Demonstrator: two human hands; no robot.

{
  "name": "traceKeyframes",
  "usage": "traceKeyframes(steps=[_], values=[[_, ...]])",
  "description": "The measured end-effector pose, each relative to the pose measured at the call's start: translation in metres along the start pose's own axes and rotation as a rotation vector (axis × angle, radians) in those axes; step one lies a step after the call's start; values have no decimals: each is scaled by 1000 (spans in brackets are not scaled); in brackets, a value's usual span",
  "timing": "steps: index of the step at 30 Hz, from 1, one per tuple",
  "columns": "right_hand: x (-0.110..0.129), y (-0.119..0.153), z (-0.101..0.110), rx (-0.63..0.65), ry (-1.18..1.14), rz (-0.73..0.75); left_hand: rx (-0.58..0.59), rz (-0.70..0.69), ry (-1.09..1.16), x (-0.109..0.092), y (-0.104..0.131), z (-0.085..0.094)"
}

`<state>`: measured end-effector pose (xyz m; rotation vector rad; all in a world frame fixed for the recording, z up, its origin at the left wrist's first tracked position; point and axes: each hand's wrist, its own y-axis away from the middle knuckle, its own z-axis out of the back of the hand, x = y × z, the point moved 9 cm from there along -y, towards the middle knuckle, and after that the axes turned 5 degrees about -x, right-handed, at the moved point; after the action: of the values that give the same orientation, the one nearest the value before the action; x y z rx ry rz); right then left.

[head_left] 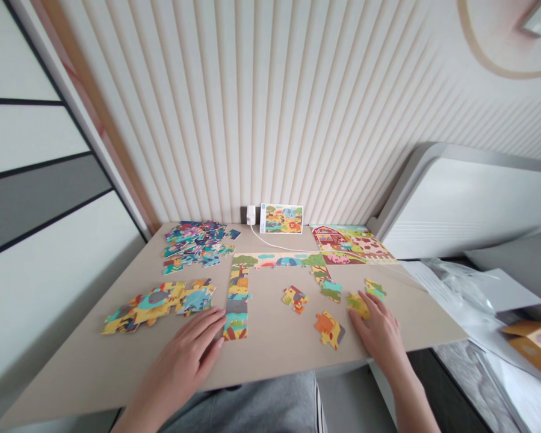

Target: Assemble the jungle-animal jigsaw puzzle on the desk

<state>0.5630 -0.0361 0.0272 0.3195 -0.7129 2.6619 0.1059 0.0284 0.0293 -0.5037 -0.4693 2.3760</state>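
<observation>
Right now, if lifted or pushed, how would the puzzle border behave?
The puzzle border is probably light, since it looks thin. Pushed, it may slide, lying flat on the table. Lifted, it could sag or separate, being narrow and interlocked.

The left forearm (150,398) slants in bare from seven o'clock, and at its end the left hand (186,346) lies palm down, fingers long and close together, aimed at two o'clock, thumb a little apart below them. Over at four o'clock the right hand (381,328) has its fingers lightly bent toward ten, thumb spread toward eleven; the right forearm (412,394) leans up bare from five, its grip unclear from here
</observation>
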Motion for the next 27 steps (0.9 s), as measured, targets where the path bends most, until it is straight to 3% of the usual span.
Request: traceKeyframes(steps=[6,10,14,18,21,27], values=[[42,-28,-25,121,-60,189,-12,-3,0,0,0,2],[50,-39,-32,155,-58,223,1,0,2,-1,0,1],[32,-49,-19,71,-20,204,7,12,-3,-1,0,1],[-12,-64,-5,-28,5,80,-9,9,12,-2,-1,3],[-36,-74,-8,-18,10,55,-9,6,4,-3,-1,3],[-36,-77,-29,49,-62,197,-15,5,-1,-3,0,3]])
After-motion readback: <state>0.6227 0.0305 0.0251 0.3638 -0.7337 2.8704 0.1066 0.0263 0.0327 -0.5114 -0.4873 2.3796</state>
